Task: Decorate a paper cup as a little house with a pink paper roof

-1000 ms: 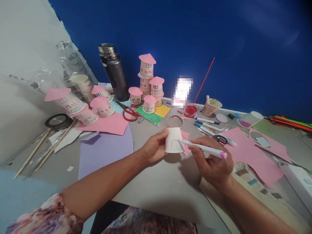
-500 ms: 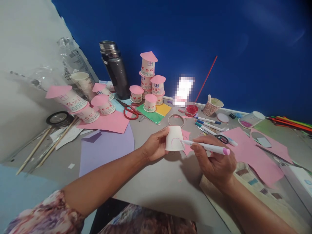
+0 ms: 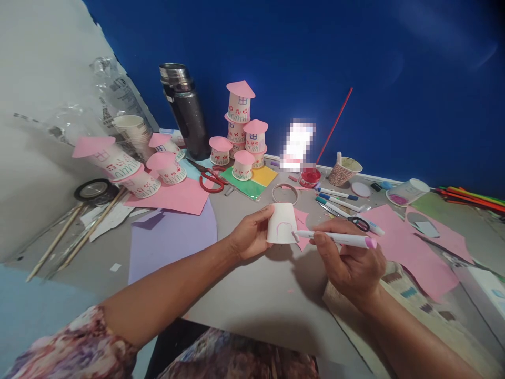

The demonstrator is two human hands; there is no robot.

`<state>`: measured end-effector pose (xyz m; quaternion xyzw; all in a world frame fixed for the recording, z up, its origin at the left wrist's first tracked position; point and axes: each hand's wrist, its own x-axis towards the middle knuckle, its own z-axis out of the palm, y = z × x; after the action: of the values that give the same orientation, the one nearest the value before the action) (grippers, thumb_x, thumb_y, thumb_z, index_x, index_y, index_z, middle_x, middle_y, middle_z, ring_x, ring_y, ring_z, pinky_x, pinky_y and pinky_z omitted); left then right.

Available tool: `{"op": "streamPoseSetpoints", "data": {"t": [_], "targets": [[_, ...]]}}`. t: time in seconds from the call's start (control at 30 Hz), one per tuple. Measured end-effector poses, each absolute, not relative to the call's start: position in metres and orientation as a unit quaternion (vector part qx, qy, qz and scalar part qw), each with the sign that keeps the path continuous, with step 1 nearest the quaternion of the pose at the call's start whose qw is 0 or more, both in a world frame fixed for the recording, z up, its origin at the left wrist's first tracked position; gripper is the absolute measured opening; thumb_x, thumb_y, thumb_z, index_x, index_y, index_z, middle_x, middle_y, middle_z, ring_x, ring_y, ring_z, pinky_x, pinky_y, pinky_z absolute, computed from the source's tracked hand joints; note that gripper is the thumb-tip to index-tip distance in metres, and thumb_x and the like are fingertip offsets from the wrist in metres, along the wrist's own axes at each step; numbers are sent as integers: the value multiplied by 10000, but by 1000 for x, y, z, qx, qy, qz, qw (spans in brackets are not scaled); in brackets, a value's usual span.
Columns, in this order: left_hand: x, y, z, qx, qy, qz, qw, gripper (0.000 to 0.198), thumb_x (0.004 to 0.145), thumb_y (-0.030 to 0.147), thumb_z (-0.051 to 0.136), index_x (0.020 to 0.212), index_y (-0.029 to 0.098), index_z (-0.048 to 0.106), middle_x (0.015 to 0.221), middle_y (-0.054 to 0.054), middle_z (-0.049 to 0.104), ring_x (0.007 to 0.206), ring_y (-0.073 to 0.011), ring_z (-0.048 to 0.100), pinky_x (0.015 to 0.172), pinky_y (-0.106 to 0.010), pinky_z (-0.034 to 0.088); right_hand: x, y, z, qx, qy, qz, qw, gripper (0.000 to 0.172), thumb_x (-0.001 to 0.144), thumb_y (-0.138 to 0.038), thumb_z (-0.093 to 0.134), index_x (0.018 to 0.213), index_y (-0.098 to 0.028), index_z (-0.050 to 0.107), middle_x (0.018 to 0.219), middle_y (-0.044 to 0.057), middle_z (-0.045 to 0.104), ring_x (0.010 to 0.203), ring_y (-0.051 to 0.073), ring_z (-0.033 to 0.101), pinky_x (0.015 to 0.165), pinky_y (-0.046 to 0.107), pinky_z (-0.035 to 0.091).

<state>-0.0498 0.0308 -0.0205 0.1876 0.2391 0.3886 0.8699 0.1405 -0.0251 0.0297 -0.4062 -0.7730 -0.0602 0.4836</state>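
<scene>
An upside-down white paper cup (image 3: 282, 217) is held over the table by my left hand (image 3: 252, 234), thumb on its near side and fingers around the back. A thin pink arch outline is drawn on the cup's front. My right hand (image 3: 351, 260) grips a white felt-tip marker (image 3: 339, 239) with a pink end, its tip at the cup's right side, by the arch. Whether the tip touches the cup I cannot tell. Behind the cup lie a roll of tape (image 3: 285, 195) and a cut pink paper scrap (image 3: 302, 221).
Decorated cup towers with pink cone roofs (image 3: 240, 95) stand at the back, near a dark flask (image 3: 185, 116). Red-handled scissors (image 3: 211, 181) and purple paper (image 3: 171, 242) lie left. Several markers (image 3: 335, 195), pink paper (image 3: 410, 247) and a patterned cloth (image 3: 390, 310) are on the right.
The arch on the cup looks longer on its right side. The marker has shifted slightly right and down, lying flatter. My left hand and the cup have hardly moved.
</scene>
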Motion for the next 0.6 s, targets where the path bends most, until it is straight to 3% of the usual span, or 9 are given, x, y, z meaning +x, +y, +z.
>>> {"op": "streamPoseSetpoints", "data": {"t": [0.2,0.6], "targets": [[-51,32,-22,191,253,380,869,461,974,364,685,1351,99,701,1144,-176,782,928,-275,751,803,-361,590,141,-24,26,-395,-760,-56,513,147,956,-118,626,920,-253,672,784,13,785,602,178,713,571,309,556],[-53,34,-23,179,263,373,872,412,976,341,683,1310,103,716,1069,-163,790,947,-280,762,743,-330,578,141,-28,30,-373,-775,13,509,183,930,-94,601,814,-233,623,656,-16,706,533,151,643,510,284,476]]}}
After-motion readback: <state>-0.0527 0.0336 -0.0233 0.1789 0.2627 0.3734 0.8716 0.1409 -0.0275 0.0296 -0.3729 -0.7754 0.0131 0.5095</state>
